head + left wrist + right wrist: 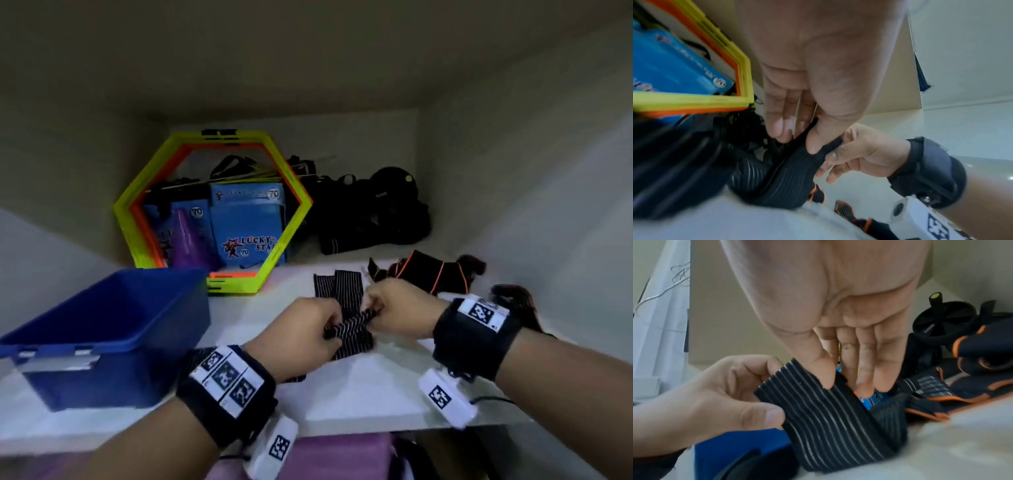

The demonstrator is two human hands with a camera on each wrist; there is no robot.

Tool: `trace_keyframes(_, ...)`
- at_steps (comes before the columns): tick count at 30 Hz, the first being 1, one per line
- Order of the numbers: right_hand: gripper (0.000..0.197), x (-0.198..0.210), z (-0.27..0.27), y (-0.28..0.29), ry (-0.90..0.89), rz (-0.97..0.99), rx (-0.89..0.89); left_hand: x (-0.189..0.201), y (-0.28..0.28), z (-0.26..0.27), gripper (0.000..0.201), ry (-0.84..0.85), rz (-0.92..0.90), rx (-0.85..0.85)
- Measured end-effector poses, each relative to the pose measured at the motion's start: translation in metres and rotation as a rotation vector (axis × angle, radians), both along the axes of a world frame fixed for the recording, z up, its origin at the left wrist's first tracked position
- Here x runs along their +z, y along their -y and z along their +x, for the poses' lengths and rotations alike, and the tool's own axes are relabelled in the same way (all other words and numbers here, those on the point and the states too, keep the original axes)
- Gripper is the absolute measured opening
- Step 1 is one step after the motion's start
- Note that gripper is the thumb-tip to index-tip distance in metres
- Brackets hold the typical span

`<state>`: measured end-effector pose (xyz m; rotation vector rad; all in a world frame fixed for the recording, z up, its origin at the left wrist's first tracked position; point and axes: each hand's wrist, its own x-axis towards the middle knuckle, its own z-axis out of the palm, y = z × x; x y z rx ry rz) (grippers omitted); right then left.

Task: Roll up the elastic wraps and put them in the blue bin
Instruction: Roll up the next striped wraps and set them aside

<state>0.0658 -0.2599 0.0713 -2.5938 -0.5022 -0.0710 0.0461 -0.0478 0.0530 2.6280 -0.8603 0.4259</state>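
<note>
A black elastic wrap with thin white stripes [346,308] lies on the white shelf, its near end lifted between both hands. My left hand [318,329] pinches the end's left edge with thumb and curled fingers. On the right edge my right hand [376,305] pinches the same end. The right wrist view shows the wrap [828,415] bent over between the left hand [748,399] and the right hand [846,381]. In the left wrist view the wrap [795,172] runs under the left hand [795,139]. The blue bin [102,329] stands open at the left.
More black wraps with orange trim [431,270] lie at the right. Behind stand yellow and orange hexagon frames [212,209], blue packets [248,226], a purple cone [190,240] and a black ab wheel [941,321] among black straps. The shelf's front edge [342,431] is near.
</note>
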Motion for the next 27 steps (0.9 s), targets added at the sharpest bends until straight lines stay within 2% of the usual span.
trace_keyframes(4, 0.017, -0.029, -0.021, 0.009, -0.123, -0.082, 0.081, -0.033, -0.001, -0.020, 0.018, -0.055, 0.046, -0.057)
trace_keyframes(8, 0.021, -0.035, -0.042, 0.012, -0.161, -0.163, 0.136, -0.052, 0.001, -0.035, 0.017, -0.090, 0.026, -0.072)
trace_keyframes(12, 0.030, -0.014, -0.033, 0.023, -0.308, -0.218, 0.177, -0.064, 0.003, -0.042, 0.040, -0.058, 0.050, -0.056)
trace_keyframes(14, 0.020, -0.003, -0.016, 0.027, -0.252, -0.173, 0.119, -0.067, 0.002, -0.046, 0.051, -0.051, 0.056, -0.047)
trace_keyframes(17, 0.011, -0.001, 0.021, 0.025, -0.138, -0.200, -0.003, -0.073, 0.002, -0.053, 0.053, -0.043, 0.023, -0.024)
trace_keyframes(21, 0.032, -0.012, 0.056, 0.012, -0.120, -0.465, -0.056, -0.079, 0.006, -0.060, 0.047, -0.024, -0.041, 0.046)
trace_keyframes(24, 0.026, -0.014, 0.076, 0.002, -0.072, -0.585, -0.067, -0.087, 0.011, -0.066, 0.042, 0.010, -0.094, 0.099)
trace_keyframes(27, 0.036, -0.014, 0.094, -0.005, -0.032, -0.646, -0.080, -0.098, 0.014, -0.069, 0.037, 0.036, -0.194, 0.140)
